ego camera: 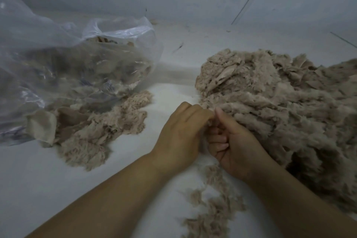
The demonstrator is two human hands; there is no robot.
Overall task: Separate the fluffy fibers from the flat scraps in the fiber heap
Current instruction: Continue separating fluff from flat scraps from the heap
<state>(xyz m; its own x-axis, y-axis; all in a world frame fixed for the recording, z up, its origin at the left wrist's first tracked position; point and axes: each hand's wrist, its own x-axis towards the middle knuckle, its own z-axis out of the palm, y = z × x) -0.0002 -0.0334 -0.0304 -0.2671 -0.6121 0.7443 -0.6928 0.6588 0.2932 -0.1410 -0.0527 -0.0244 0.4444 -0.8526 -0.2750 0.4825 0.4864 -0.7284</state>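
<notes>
clearly both the left hand (pixel 178 137) and right hand (pixel 234 141) are pinching, with curled fingers, a soft light tuft (it is probably tearing easily) at the fiber heap (pixel 280 102) edge.

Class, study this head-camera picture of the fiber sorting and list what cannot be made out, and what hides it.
1. What the left hand and right hand hold between them: their curled fingers cover it.
2. The contents of the plastic bag: crumpled, glaring film blurs them, and the left edge cuts the bag off.
3. The full extent of the fiber heap: the right edge cuts it off.
4. The loose tufts near the bottom edge: blurred.
</notes>
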